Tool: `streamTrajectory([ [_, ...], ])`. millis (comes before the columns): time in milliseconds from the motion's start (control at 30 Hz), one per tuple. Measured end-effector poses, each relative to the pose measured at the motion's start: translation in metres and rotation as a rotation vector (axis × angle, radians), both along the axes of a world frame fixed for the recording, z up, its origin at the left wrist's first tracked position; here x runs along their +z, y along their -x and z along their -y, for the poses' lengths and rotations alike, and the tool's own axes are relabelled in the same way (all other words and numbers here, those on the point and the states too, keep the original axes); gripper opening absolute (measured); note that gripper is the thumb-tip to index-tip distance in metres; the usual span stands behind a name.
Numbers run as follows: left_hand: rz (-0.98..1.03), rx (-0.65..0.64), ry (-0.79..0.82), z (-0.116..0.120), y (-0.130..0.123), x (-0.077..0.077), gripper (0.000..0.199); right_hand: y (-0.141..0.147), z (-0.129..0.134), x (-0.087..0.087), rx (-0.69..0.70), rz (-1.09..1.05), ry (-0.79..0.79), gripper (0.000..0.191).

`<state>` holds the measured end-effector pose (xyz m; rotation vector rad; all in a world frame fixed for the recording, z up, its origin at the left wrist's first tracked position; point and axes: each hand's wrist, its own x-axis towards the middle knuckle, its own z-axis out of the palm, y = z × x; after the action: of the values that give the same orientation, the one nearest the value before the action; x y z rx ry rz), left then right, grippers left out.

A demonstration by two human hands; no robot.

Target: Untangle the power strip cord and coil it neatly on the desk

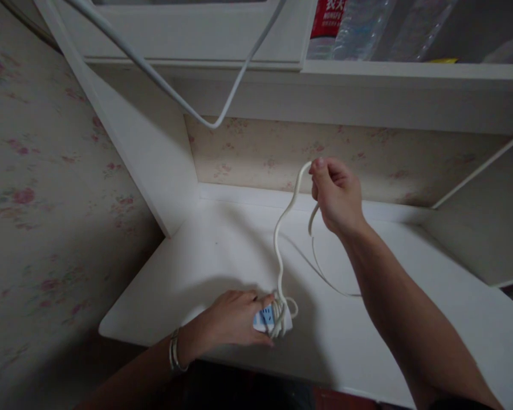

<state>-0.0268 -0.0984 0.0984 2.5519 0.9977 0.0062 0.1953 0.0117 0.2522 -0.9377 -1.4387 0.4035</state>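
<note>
- Floral wallpaper (pixel 23 193) is covering the wall at the left of the frame and is showing again behind the white desk (pixel 196 250), which is spreading across the middle and lower right.
- On the desk, low and near the centre of the frame, the power strip (pixel 263 319) is lying close to the front edge; its body is showing white with a light blue face and dark socket slots.
- Several turns of a whitish cord (pixel 277 245) are wrapping its right part, and a small loose loop is sticking out beside them.
- The left hand (pixel 235 318), with a silvery bracelet (pixel 174 350) at its wrist, is gripping the strip from the left, fingers along the upper edge and thumb along the lower.
- The right hand (pixel 336 191) is pinching the cord above the desk; a wavy length is running from the fingertips down to the strip.
- At the upper right, an open shelf (pixel 410 69) is holding clear plastic bottles (pixel 363 28), one part showing a red label, and something yellow (pixel 444 60) that is too little visible to name.
- A thick pale cable (pixel 154 77) is hanging in a bend across the upper left, its ends running out of frame.
- The frame's top edge is cutting off the bottles, and the right forearm is hiding where the cord is leading at the right.
</note>
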Motion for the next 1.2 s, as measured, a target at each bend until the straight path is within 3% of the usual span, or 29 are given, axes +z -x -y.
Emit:
streamTrajectory([
  [100, 0.02, -0.073, -0.013, 0.01, -0.003, 0.017, 0.075, -0.009, -0.027, -0.011, -0.164, 0.119, -0.063, 0.046],
  [167, 0.045, -0.102, -0.025, 0.018, -0.001, 0.031, 0.074, -0.024, -0.046, -0.027, -0.28, 0.23, -0.014, 0.051],
  [300, 0.145, -0.118, -0.037, 0.032, 0.006, 0.057, 0.073, -0.051, -0.062, -0.068, -0.451, 0.69, 0.333, 0.06],
  [400, 0.25, -0.075, -0.034, 0.036, 0.012, 0.072, 0.07, -0.056, -0.054, -0.098, -0.46, 0.975, 0.535, 0.058],
  [567, 0.357, 0.185, -0.002, 0.026, 0.02, 0.09, 0.079, -0.045, -0.025, -0.14, -0.348, 1.194, 0.58, 0.052],
  [700, 0.459, 0.361, -0.065, 0.008, 0.03, 0.094, 0.094, -0.038, 0.003, -0.166, -0.23, 1.354, 0.571, 0.046],
  [833, 0.486, 0.457, -0.221, -0.016, 0.043, 0.091, 0.069, -0.042, 0.039, -0.186, -0.129, 1.452, 0.544, 0.042],
  [933, 0.48, 0.581, -0.253, -0.033, 0.05, 0.084, 0.066, -0.058, 0.066, -0.201, -0.091, 1.454, 0.494, 0.045],
  [1067, 0.469, 0.724, -0.188, -0.048, 0.051, 0.072, 0.06, -0.095, 0.087, -0.217, -0.245, 1.342, 0.526, 0.046],
  [1133, 0.455, 0.72, -0.162, -0.049, 0.047, 0.068, 0.054, -0.11, 0.092, -0.22, -0.323, 1.299, 0.586, 0.045],
  [1200, 0.422, 0.656, -0.175, -0.047, 0.042, 0.066, 0.05, -0.116, 0.095, -0.22, -0.311, 1.29, 0.642, 0.044],
])
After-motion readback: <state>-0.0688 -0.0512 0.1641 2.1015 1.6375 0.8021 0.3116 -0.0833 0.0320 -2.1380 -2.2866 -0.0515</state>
